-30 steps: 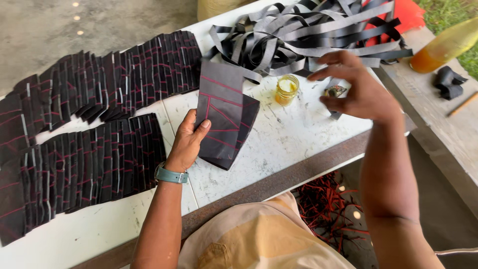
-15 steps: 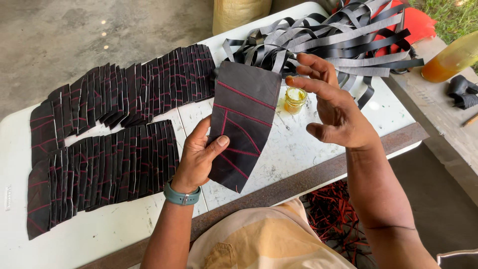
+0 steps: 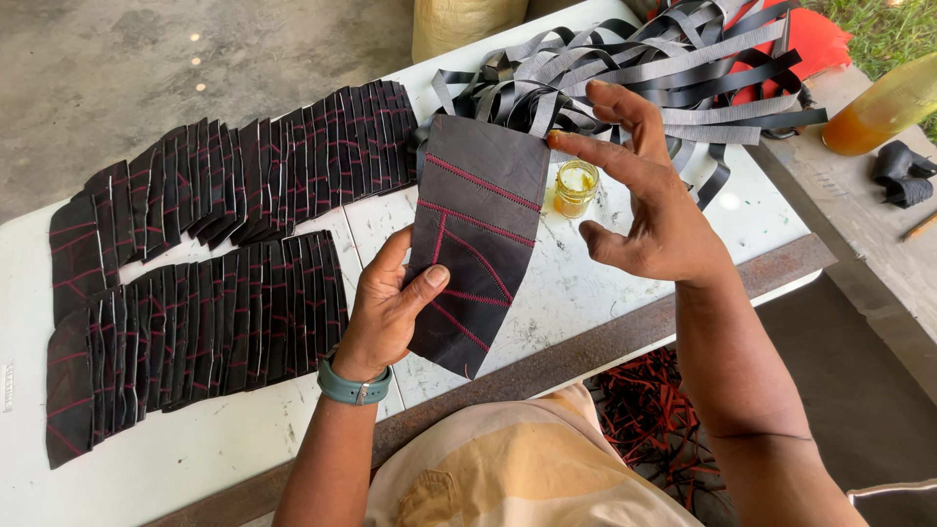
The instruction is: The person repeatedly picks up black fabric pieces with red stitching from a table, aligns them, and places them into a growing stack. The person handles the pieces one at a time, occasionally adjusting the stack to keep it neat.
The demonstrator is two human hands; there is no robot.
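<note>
Head view of a white worktable (image 3: 605, 283). A small open glass jar of yellow liquid (image 3: 575, 187) stands on the table just right of centre, below a heap of grey-black flat straps (image 3: 673, 68) that covers a red sheet (image 3: 815, 44) at the far right. On a grey side bench (image 3: 859, 224) to the right, a clear bottle of amber liquid (image 3: 883, 107) lies tilted. A tan sack (image 3: 464, 21) stands beyond the far table edge.

The left hand (image 3: 390, 312) holds a black leather panel with red stitched lines (image 3: 478, 239) above the table centre, thumb pressed on its face and fingers behind its left edge. The right hand (image 3: 649, 200) is spread open, holding nothing; its forefinger tip touches the panel's upper right corner.

Two overlapping rows of similar stitched black panels (image 3: 195, 263) fill the table's left half. Bare table surface remains along the near edge and between jar and right edge. Red cord scraps (image 3: 649, 410) lie on the floor below.
</note>
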